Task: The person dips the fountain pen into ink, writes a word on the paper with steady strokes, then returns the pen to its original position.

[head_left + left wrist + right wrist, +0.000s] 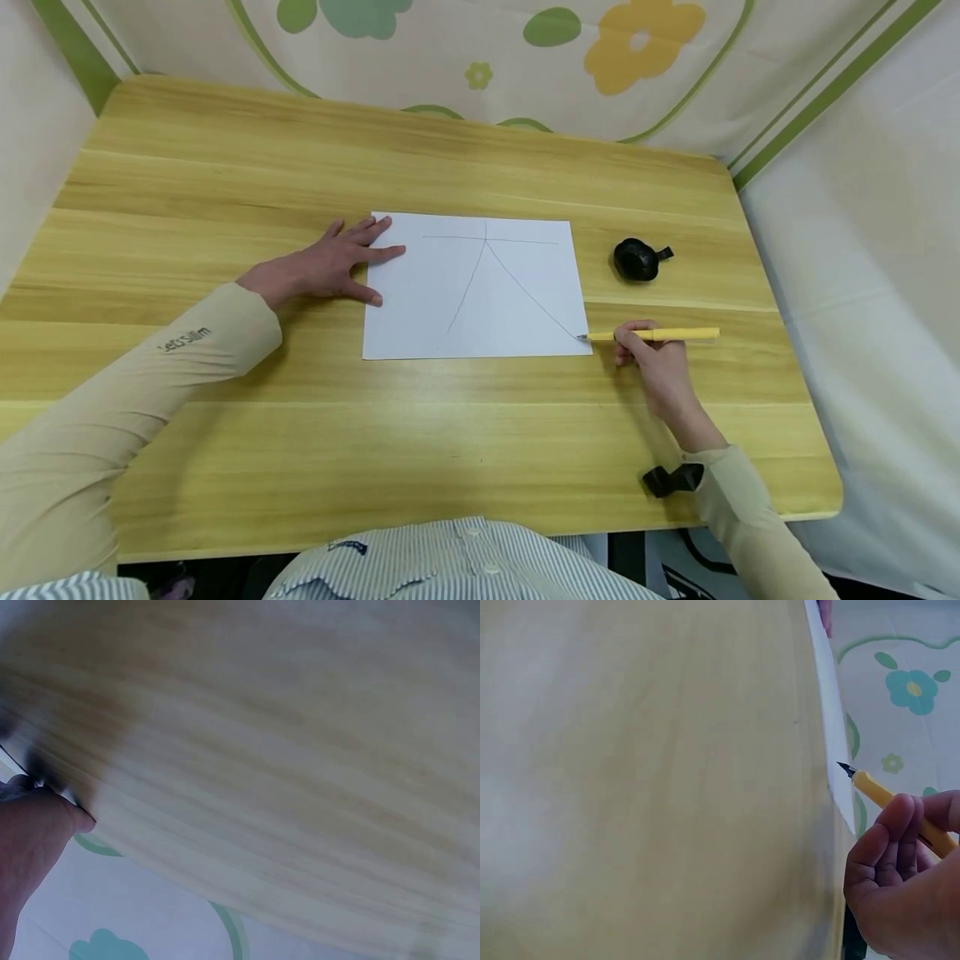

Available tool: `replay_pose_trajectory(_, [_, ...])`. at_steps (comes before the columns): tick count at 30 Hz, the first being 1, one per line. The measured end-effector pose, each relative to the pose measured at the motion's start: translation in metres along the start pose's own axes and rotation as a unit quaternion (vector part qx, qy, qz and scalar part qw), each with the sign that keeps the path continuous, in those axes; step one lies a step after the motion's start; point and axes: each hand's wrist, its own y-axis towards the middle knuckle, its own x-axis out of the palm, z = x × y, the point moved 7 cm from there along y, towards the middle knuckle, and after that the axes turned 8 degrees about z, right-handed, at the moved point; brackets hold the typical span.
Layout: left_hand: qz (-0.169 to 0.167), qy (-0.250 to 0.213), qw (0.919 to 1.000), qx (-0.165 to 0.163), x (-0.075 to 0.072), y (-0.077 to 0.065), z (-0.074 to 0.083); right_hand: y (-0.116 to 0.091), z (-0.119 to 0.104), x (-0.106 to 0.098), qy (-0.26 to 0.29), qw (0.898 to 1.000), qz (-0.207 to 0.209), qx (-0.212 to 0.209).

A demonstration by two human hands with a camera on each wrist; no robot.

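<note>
A white sheet of paper [420, 292] lies on the wooden table, with thin dark lines on it: one across, a short one crossing it, and two slanting down from that crossing. My left hand [330, 262] rests with spread fingers on the sheet's left edge. Near the lower right corner my right hand [656, 362] pinches a yellow fountain pen [678, 334], its nib at the lower end of the right slanting line. In the right wrist view the pen [874, 789] shows its dark metal nib, held between thumb and fingers [896, 817].
To the right of the paper sits a small round black object [636, 260] with a short tab. A black piece [672, 480] is by the right cuff, near the front edge of the wooden table [450, 450]. A patterned curtain [480, 50] hangs behind.
</note>
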Motion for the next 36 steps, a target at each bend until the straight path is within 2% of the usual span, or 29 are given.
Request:
replay_pose_trajectory(7, [-0.004,-0.004,1.0,0.0,0.001,0.003,0.001,0.001,-0.018,-0.009,0.074,0.997,0.004,-0.01])
replay_pose_trajectory(14, [-0.006,-0.004,1.0,0.005,0.0,0.003,0.001,0.006,-0.025,-0.021,0.139,0.99,0.006,-0.01])
replay_pose_trajectory(22, [-0.001,0.001,1.0,-0.006,-0.003,-0.014,-0.006,0.016,-0.029,-0.022,0.156,0.988,0.005,-0.023])
replay_pose_trajectory(30, [0.003,0.001,1.0,-0.002,-0.005,-0.016,-0.006,0.015,-0.029,-0.034,0.178,0.983,0.028,-0.028])
replay_pose_trajectory(34, [0.001,0.001,1.0,-0.004,-0.005,-0.018,-0.007,0.014,-0.03,-0.036,0.171,0.984,0.033,-0.032])
replay_pose_trajectory(36, [0.001,0.002,1.0,-0.007,-0.005,-0.019,-0.008,0.014,-0.03,-0.036,0.15,0.987,0.033,-0.039])
